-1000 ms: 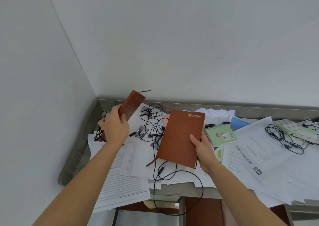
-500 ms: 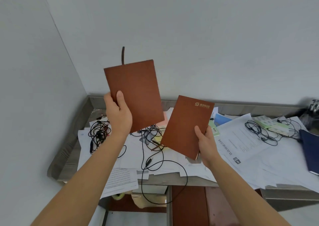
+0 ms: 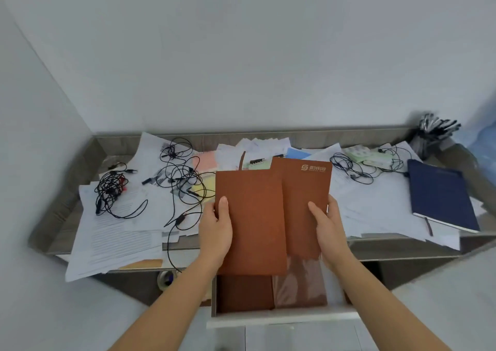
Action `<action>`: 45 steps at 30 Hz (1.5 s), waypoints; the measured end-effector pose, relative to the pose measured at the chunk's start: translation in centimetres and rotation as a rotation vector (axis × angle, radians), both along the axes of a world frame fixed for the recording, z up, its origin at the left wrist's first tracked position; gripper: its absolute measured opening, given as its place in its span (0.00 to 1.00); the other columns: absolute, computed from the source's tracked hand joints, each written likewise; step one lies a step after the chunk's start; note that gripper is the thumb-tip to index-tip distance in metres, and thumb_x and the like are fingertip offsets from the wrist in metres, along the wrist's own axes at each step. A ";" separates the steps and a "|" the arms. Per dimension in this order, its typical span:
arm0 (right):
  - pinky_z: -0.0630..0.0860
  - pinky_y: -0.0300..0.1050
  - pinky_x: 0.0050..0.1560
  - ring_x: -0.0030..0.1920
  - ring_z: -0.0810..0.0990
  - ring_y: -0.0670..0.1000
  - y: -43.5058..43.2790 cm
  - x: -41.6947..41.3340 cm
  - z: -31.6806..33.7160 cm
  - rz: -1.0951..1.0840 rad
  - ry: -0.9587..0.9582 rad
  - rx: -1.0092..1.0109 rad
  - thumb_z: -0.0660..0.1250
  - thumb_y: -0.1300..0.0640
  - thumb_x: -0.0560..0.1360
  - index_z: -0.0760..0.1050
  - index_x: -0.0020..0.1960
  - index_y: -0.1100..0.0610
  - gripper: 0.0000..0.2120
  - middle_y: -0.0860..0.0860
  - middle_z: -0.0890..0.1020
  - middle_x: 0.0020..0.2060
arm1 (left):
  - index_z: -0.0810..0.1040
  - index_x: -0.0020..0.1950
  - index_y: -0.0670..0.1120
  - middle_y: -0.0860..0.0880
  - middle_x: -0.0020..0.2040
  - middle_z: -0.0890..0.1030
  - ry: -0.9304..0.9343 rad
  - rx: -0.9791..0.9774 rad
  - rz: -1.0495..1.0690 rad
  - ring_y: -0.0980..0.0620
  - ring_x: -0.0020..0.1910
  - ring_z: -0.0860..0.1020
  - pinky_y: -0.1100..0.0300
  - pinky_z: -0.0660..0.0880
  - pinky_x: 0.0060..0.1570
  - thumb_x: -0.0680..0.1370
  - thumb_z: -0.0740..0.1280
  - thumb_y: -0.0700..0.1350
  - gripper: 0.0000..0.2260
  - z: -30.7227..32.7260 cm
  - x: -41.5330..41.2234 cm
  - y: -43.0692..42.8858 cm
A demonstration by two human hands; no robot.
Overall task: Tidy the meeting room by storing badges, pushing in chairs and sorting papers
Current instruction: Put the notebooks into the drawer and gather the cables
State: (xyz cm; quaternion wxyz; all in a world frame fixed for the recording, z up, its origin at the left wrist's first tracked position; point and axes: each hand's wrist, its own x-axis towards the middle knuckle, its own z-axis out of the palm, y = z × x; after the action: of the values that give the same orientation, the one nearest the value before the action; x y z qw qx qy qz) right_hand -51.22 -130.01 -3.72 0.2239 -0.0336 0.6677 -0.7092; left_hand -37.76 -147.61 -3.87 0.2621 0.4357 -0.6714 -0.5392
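Note:
I hold two brown notebooks side by side over an open white drawer [image 3: 281, 319]. My left hand [image 3: 216, 230] grips the left edge of the plain brown notebook [image 3: 252, 222], thumb on its cover; a brown ribbon sticks up from its top. My right hand [image 3: 328, 224] grips the brown notebook with a logo [image 3: 302, 203], whose left side is tucked behind the plain one. More brown notebooks [image 3: 247, 293] lie inside the drawer. Loose white papers [image 3: 120, 232] cover the grey counter [image 3: 61, 224] behind.
Tangled black cables [image 3: 110, 189] and more cables [image 3: 349, 166] lie on the papers. A dark blue notebook [image 3: 440, 195] rests at the right. A bundle of pens [image 3: 434, 133] stands at the back right corner. A tape roll [image 3: 166, 279] sits below the counter's edge.
Both hands have brought the two notebooks down and together, overlapping, above the open drawer. The view has tilted down and the drawer has come into sight.

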 end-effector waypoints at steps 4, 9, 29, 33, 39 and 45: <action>0.79 0.62 0.59 0.55 0.83 0.54 6.8 -0.5 -1.8 -0.078 -0.108 0.100 0.63 0.54 0.80 0.75 0.59 0.42 0.11 0.48 0.84 0.55 | 0.77 0.54 0.50 0.51 0.51 0.81 -0.112 0.164 -0.039 0.51 0.51 0.78 0.50 0.75 0.55 0.82 0.57 0.61 0.17 -3.7 0.6 5.3; 0.80 0.54 0.49 0.53 0.82 0.55 12.1 0.1 -4.2 -0.046 -0.185 0.176 0.60 0.56 0.81 0.74 0.63 0.47 0.12 0.51 0.82 0.55 | 0.78 0.51 0.50 0.49 0.49 0.81 -0.268 0.208 -0.006 0.49 0.49 0.78 0.47 0.76 0.57 0.81 0.59 0.61 0.17 -7.5 3.4 9.1; 0.79 0.54 0.49 0.47 0.82 0.60 18.4 -0.6 -5.4 0.184 -0.502 0.489 0.60 0.52 0.75 0.78 0.54 0.56 0.13 0.58 0.83 0.47 | 0.68 0.68 0.35 0.37 0.64 0.74 -0.393 0.408 0.268 0.41 0.57 0.72 0.53 0.67 0.55 0.80 0.64 0.48 0.23 -11.3 0.3 6.7; 0.79 0.57 0.55 0.54 0.83 0.64 18.3 -0.1 -6.1 0.230 -0.527 0.591 0.61 0.52 0.75 0.80 0.54 0.58 0.15 0.62 0.84 0.52 | 0.65 0.71 0.37 0.35 0.65 0.73 -0.498 0.157 0.120 0.36 0.63 0.73 0.50 0.69 0.58 0.79 0.65 0.42 0.22 -12.5 0.9 5.4; 0.77 0.62 0.62 0.51 0.84 0.62 14.8 -0.7 -6.9 0.250 -0.466 0.633 0.63 0.47 0.69 0.80 0.52 0.56 0.19 0.59 0.85 0.47 | 0.66 0.76 0.50 0.41 0.77 0.61 -0.776 -0.464 -0.657 0.39 0.77 0.58 0.42 0.61 0.72 0.80 0.57 0.52 0.24 -13.3 3.4 6.2; 0.76 0.52 0.52 0.46 0.77 0.55 10.7 -2.4 -8.6 0.209 -0.384 0.537 0.61 0.52 0.77 0.75 0.50 0.54 0.08 0.55 0.77 0.45 | 0.60 0.78 0.59 0.53 0.82 0.45 -0.968 -0.426 -0.840 0.50 0.80 0.44 0.43 0.53 0.75 0.84 0.48 0.56 0.21 -14.4 5.2 7.5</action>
State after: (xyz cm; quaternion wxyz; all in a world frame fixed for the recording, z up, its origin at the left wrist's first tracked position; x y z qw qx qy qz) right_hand -53.66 -119.34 -12.34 0.4177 0.0926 0.7692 -0.4747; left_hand -32.58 -140.12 -18.32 -0.2200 0.2687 -0.9173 -0.1950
